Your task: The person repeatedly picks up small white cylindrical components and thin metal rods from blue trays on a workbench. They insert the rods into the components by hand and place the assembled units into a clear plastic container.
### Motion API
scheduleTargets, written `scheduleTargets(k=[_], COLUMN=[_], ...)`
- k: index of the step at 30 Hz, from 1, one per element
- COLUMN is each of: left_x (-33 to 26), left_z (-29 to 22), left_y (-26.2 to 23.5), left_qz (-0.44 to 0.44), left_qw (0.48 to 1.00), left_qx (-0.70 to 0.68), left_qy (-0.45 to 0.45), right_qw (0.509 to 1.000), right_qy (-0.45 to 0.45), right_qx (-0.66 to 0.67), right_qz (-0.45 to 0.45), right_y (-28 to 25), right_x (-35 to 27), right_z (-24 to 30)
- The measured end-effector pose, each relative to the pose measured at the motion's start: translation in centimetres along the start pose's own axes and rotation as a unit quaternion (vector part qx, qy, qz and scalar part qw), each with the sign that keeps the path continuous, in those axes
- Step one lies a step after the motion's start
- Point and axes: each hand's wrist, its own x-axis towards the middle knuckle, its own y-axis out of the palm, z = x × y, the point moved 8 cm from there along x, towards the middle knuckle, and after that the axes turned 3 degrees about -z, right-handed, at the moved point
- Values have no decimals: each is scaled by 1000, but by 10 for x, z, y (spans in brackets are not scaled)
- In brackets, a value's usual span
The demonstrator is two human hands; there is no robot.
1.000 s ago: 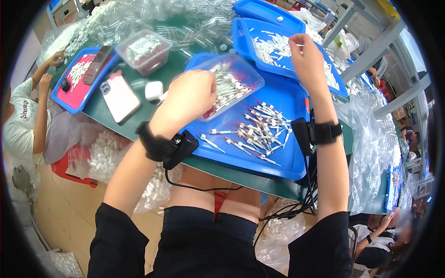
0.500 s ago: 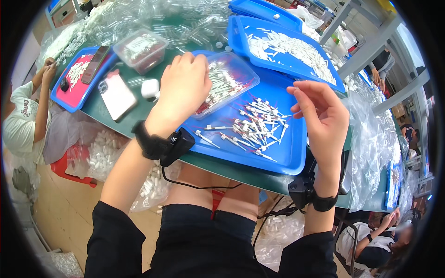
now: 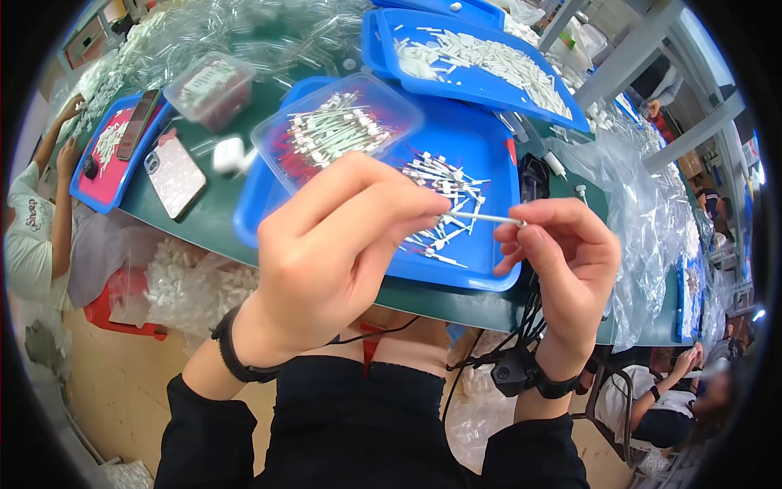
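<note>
Between my two hands a thin white rod (image 3: 482,218) is stretched nearly level above the tray. My left hand (image 3: 334,244) pinches its left end with bent fingers. At its right end, the thumb and index finger of my right hand (image 3: 574,257) are closed on the tip. Beneath lies a blue tray (image 3: 491,155) with a loose heap of slim white pieces (image 3: 444,175) with thin red wires, partly hidden by my left hand. A clear plastic box (image 3: 403,110), full of similar pieces (image 3: 334,134), rests on the tray's left part.
A larger blue tray (image 3: 383,57) of white tubes stands behind. Leftward are a phone (image 3: 175,175), a white case (image 3: 229,155), a lidded clear box (image 3: 210,90) and a pink-lined tray (image 3: 96,189) near another person's hands (image 3: 69,130). Plastic bags (image 3: 631,220) lie at right.
My left hand has come back from the clear box toward my right hand. Both now grip the thin rod. My right hand has lowered slightly, and the view has shifted.
</note>
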Motion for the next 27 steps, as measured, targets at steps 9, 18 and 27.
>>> scheduleTargets(k=[9, 18, 27], left_x=[-11, -16, -20], left_z=[-2, 2, 9], left_y=[13, 10, 6], left_qz=[23, 39, 60], left_qw=[999, 995, 990], left_qx=[-21, -78, -85], left_qy=[16, -46, -91], right_qw=[941, 925, 922], right_qy=[-153, -233, -233], right_qx=[-297, -300, -305], right_qz=[-47, 12, 43], right_y=[8, 30, 36], right_x=[-14, -17, -19], right_z=[19, 24, 21])
